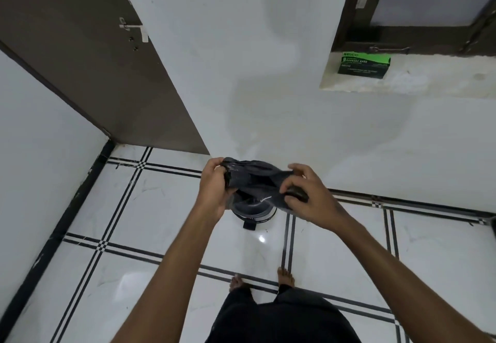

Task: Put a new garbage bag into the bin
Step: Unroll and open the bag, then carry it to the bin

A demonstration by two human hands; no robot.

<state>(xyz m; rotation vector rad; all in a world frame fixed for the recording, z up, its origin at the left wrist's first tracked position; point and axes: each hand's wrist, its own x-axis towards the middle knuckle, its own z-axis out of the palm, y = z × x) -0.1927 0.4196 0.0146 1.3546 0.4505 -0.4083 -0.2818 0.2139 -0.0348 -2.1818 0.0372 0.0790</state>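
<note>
Wide white tiled floor (161, 208) with black inlay lines, a brown door (94, 61) off to the left, and up on the window ledge (429, 79) sits the green garbage-bag box (363, 64), well apart from the action. Down on the floor, close to the wall, stands the small pedal bin (253, 212), and most of its mouth is hidden behind what the person holds above it. That's the dark garbage bag (255, 181), bunched and stretched between both hands, not yet in the bin. The left hand (214, 187) is clenched on the bag's left edge, and the right hand (306, 195) pinches the right edge with fingertips and thumb. Now the risks, judged from here: the film looks thin and clingy, so the mouth may not part and the bag could go in still stuck shut. Pull too hard between those two grips and it could tear at the pinch. The bin looks light, so pressing the bag down might tip or slide it on that glossy tile. And the bare feet (285, 275) stand near the pedal (249, 225).
</note>
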